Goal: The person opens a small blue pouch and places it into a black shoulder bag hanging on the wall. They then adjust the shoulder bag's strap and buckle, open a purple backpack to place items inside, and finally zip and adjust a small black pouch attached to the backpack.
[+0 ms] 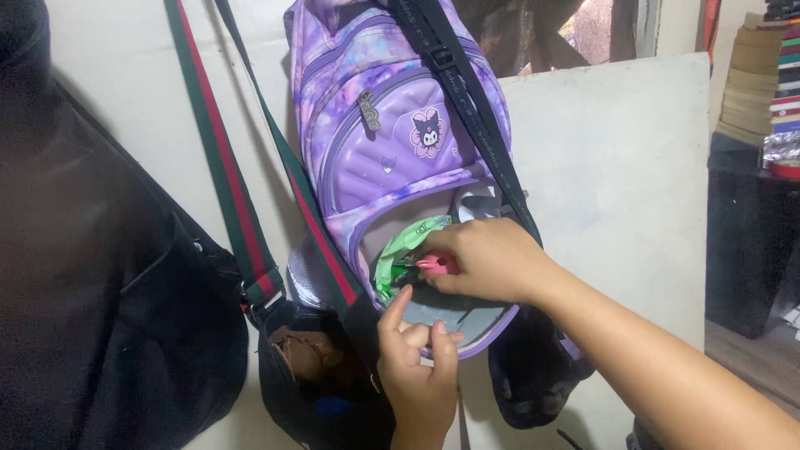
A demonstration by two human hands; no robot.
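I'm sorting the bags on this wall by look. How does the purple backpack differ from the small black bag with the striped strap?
The purple backpack is pastel with a cartoon patch; the small black bag is plain and dark. The backpack's lower pocket is open, with the right hand inside and the left hand at its rim; neither hand is in the black bag. The backpack hangs higher. Both hang against the white wall.

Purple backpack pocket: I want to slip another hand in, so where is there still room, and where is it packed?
Free: the pale wall right of the purple backpack. Crowded: the open pocket, where the right hand presses a pink item against green wrappers and the left hand grips the rim.
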